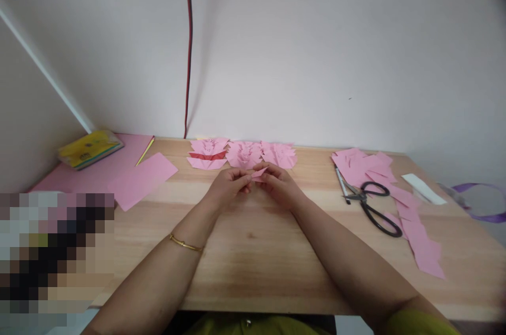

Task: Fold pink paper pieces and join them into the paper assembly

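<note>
Between my two hands, over the middle of the table, is a small folded piece of pink paper (pixel 259 173). My left hand (pixel 231 186) pinches its left end with thumb and fingers. The right end is pinched by my right hand (pixel 280 183), whose fingers curl behind the paper. Just beyond the hands lie folded pink paper shapes (pixel 245 155) in three rows against the wall. A red folded piece (pixel 207 156) sits among those of the left row.
At right lie black-handled scissors (pixel 367 203), a pen (pixel 342 185), a white strip (pixel 424 189) and several pink paper pieces (pixel 421 240). Pink sheets (pixel 144 181), a yellow pencil (pixel 145 150) and a yellow packet (pixel 90 149) are at left. A red-black cable (pixel 188 45) hangs down the wall.
</note>
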`<action>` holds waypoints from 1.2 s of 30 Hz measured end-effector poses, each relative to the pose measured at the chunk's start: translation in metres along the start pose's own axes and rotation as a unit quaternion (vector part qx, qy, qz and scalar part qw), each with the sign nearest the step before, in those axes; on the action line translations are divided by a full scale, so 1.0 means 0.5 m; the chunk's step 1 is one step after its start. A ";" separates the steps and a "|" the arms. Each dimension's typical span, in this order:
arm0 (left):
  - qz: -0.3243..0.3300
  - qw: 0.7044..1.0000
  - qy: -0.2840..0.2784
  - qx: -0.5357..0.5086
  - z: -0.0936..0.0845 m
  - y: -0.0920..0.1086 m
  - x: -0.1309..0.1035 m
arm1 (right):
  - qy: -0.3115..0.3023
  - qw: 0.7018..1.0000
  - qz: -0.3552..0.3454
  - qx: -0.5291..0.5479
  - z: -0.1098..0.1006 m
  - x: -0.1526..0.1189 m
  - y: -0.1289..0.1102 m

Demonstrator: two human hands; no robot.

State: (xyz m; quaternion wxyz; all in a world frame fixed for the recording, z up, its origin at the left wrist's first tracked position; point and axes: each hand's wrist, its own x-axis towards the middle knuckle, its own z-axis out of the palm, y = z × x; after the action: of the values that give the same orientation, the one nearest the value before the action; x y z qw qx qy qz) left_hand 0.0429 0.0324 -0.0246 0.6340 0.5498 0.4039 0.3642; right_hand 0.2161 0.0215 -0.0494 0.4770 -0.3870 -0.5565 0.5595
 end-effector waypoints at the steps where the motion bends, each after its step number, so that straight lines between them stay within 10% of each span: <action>1: 0.008 1.000 0.011 -0.007 0.003 -0.001 0.001 | 0.003 1.000 0.002 0.022 0.002 0.000 -0.003; 18: 0.134 0.982 0.049 0.125 0.023 -0.014 -0.006 | 0.056 0.997 -0.035 -0.049 0.025 -0.010 -0.030; 36: 0.119 0.983 0.019 0.142 0.023 -0.008 -0.008 | 0.050 0.995 -0.039 -0.071 0.015 -0.008 -0.022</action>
State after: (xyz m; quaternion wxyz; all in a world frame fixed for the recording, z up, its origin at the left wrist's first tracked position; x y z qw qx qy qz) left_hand 0.0518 0.0236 -0.0272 0.4936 0.6711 0.3955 0.3866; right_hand 0.2108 0.0147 -0.0385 0.4968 -0.4253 -0.5852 0.4795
